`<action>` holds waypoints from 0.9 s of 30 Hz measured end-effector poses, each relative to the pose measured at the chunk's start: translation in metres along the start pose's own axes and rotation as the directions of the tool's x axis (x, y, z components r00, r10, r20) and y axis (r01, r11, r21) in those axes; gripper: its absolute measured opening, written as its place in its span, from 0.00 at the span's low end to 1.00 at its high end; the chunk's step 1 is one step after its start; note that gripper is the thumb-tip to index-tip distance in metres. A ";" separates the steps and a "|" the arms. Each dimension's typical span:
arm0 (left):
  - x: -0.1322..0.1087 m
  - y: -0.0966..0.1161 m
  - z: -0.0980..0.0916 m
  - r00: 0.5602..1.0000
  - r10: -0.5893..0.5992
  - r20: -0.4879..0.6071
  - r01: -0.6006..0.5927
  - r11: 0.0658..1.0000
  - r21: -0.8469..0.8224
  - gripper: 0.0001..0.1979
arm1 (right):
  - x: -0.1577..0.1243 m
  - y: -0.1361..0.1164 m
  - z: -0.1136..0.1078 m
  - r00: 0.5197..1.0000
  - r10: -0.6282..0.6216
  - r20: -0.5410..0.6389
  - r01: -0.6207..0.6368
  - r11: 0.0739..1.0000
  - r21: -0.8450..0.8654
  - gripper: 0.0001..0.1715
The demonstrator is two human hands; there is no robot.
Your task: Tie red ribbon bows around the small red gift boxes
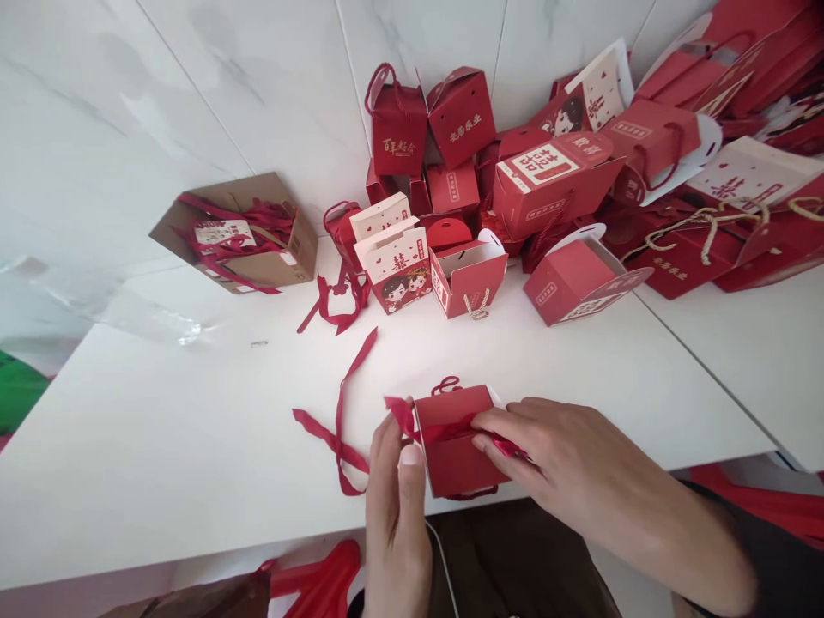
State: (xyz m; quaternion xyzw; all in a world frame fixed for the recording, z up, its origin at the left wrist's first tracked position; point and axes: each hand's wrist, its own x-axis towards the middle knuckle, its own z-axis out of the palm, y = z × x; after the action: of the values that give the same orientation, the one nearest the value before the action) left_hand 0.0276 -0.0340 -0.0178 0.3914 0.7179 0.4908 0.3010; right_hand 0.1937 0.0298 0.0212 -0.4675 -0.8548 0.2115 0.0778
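A small red gift box point(462, 470) lies on the white table near its front edge, with cord handles at its far and near sides. A dark red ribbon point(444, 432) runs across its top. My left hand point(399, 506) is closed against the box's left end, its thumb by the edge and the ribbon's short end sticking up beside the fingertips. From the right, my right hand point(554, 438) pinches the ribbon over the box, and a bit of ribbon shows below its fingers. Left of the box lies a loose red ribbon point(341, 429), partly behind my left hand.
A cardboard box point(299, 257) of red ribbons stands at the back left, with a ribbon bundle point(344, 300) beside it. Several red gift boxes point(547, 184) are piled along the marble-patterned wall. A tiny clear piece point(258, 344) lies on the white table point(193, 446). Red stools stand below.
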 end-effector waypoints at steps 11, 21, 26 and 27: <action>0.016 0.006 0.017 0.858 0.513 -0.017 -0.512 0.858 0.053 0.10 | 0.006 0.003 -0.026 0.959 0.270 0.080 -0.238 0.623 0.746 0.26; 0.006 -0.010 0.038 0.753 0.654 -0.073 -0.616 0.739 0.274 0.12 | -0.006 0.008 -0.002 0.945 0.297 0.134 -0.288 0.569 0.770 0.21; 0.005 -0.004 0.036 0.778 0.622 0.091 -0.620 0.733 0.280 0.09 | -0.013 0.007 -0.002 0.928 0.371 0.032 -0.250 0.558 0.791 0.24; 0.005 0.000 0.034 0.812 0.572 0.118 -0.583 0.780 0.227 0.08 | -0.013 0.007 -0.002 0.926 0.375 0.036 -0.248 0.535 0.807 0.25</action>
State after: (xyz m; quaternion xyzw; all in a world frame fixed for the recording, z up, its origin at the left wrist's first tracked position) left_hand 0.0530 -0.0138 -0.0291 0.6377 0.6133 0.4553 0.0993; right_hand 0.2069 0.0226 0.0206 -0.5410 -0.5628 0.5483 0.2999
